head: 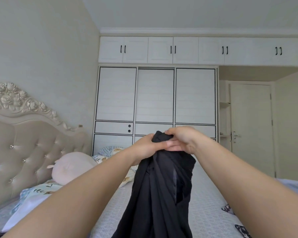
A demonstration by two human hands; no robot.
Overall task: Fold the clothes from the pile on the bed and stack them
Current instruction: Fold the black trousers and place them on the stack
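A thin black fabric garment (162, 186) is held up at arm's length above the grey quilted bed (205, 212), its top edge bunched between both hands and its long axis running straight down from them, out of view at the bottom. The left hand (145, 146) is closed around the bunched cloth from the left; the right hand (181, 139) is curled over it from above and the right, fingers pinching the same edge. The two hands are touching, neither nearer the cloth than the other. Judged from this, the edge must be spread apart sideways before any fold can be laid. Patterned dark cloth (228, 209) lies below and right of the hands.
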